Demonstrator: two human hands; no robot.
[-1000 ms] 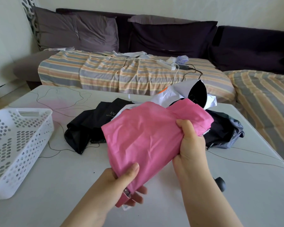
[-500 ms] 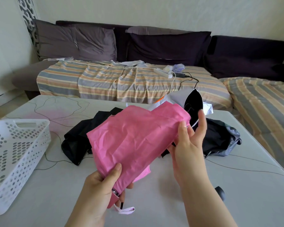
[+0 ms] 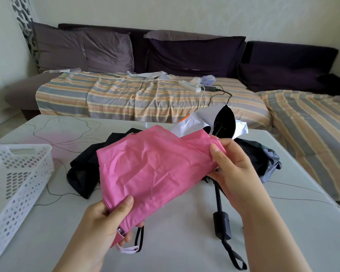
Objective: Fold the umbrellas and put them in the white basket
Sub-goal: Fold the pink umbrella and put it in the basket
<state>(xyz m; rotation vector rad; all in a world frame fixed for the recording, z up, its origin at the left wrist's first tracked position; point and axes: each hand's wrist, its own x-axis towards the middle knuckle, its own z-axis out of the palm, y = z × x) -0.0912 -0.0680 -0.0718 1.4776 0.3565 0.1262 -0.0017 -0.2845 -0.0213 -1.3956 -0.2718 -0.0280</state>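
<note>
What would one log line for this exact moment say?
stage: folding | left hand: grips pink umbrella handle end | right hand: pinches canopy edge | white basket: no umbrella visible inside

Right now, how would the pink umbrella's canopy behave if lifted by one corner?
Probably floppy: the pink umbrella fabric creases and sags between the left hand and right hand. Likely light, since thumb-and-finger pinches hold it up. The sheen hints at slipperiness.

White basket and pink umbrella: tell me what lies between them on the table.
In the head view, between the white basket and pink umbrella lies bare table and a black umbrella.
</note>
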